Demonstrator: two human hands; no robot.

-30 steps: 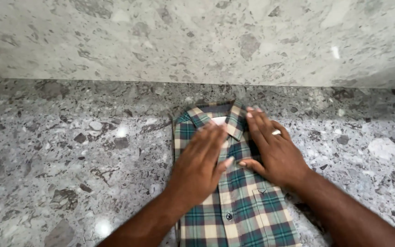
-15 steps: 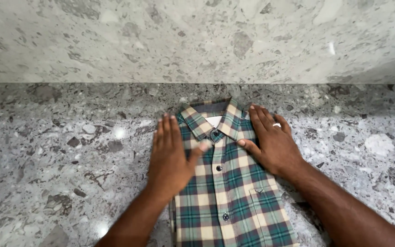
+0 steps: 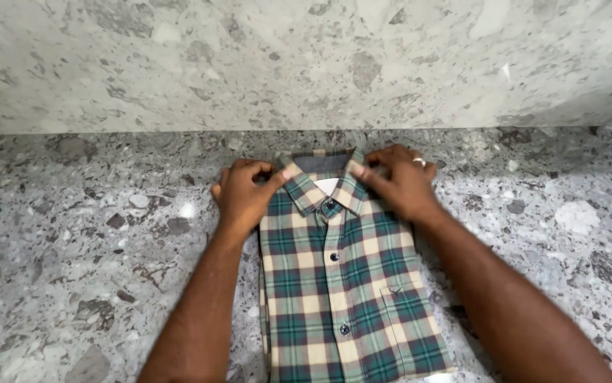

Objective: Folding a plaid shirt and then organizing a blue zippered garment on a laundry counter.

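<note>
Left hand and right hand pinch the collar corners of the folded green-cream plaid cotton shirt, fingers closed on fabric, squaring it near the speckled grey stone counter's back edge.

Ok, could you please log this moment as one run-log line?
left hand: grips shirt's left shoulder | right hand: grips right shoulder | folded plaid shirt: buttoned, flat on stone counter

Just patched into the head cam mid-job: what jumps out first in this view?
The folded plaid shirt, green, cream and navy, lies buttoned and front-up in the middle of the speckled grey stone counter. The left hand and the right hand grip it at either side of the collar, near the counter's back edge. A ring shows on the right hand, and a chest pocket sits on the shirt's right-of-picture side.
</note>
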